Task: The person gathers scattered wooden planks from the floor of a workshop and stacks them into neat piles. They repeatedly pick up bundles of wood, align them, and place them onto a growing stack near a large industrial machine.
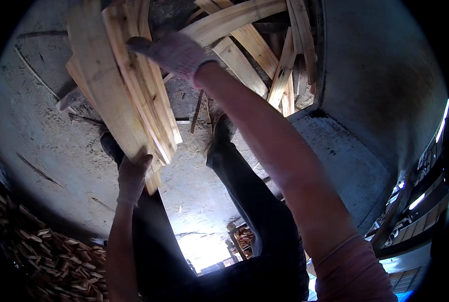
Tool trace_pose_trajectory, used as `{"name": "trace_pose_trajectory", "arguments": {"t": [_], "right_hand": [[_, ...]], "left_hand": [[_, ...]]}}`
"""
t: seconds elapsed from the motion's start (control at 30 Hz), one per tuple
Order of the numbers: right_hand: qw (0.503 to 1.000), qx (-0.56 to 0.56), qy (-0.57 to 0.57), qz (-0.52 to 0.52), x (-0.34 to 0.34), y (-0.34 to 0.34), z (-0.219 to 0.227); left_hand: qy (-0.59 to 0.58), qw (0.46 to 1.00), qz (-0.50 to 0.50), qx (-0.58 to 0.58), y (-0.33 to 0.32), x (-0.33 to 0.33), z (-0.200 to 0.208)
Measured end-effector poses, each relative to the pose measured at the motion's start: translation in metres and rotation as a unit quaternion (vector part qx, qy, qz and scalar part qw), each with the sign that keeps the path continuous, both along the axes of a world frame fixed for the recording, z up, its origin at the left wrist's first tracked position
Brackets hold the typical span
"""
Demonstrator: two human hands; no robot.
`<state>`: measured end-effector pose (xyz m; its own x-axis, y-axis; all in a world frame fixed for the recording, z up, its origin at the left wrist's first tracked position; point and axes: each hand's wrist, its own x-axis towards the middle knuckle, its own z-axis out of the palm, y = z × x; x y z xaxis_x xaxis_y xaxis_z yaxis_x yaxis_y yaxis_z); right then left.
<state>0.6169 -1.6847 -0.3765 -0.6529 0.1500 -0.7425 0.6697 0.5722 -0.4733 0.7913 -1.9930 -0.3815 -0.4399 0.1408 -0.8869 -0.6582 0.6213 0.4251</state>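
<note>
A bundle of long, pale wooden boards (103, 85) stands at a tilt in front of me, running from the top left down toward my legs. My left hand (133, 177), in a light work glove, is closed around its lower end, with the thumb over the face of the front board. My right hand (176, 56), gloved too and blurred by motion, is by the right side of the bundle. One dark-tipped finger stretches left over the board edges; its other fingers are hard to make out. Whether it touches the wood I cannot tell.
More boards (242, 68) lie crisscrossed at the upper right, beside a large grey panel (385, 65). Wood scraps and sawdust litter the concrete floor (38, 136). A heap of small wood pieces (58, 261) fills the lower left. My legs (249, 196) are below the bundle.
</note>
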Motion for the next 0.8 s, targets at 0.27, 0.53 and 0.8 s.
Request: {"name": "trace_pose_trajectory", "arguments": {"t": [0.27, 0.53, 0.8], "right_hand": [[0.860, -0.012, 0.020, -0.509, 0.023, 0.122, -0.073], [0.874, 0.016, 0.052, -0.484, 0.040, 0.085, -0.071], [0.982, -0.089, -0.044, -0.163, 0.158, -0.045, 0.009]], "left_hand": [[-0.011, 0.964, -0.235, -0.125, 0.033, -0.024, -0.029], [0.097, 0.941, -0.268, -0.179, 0.015, -0.049, -0.018], [0.231, 0.966, -0.029, -0.109, 0.060, -0.095, -0.015]]}}
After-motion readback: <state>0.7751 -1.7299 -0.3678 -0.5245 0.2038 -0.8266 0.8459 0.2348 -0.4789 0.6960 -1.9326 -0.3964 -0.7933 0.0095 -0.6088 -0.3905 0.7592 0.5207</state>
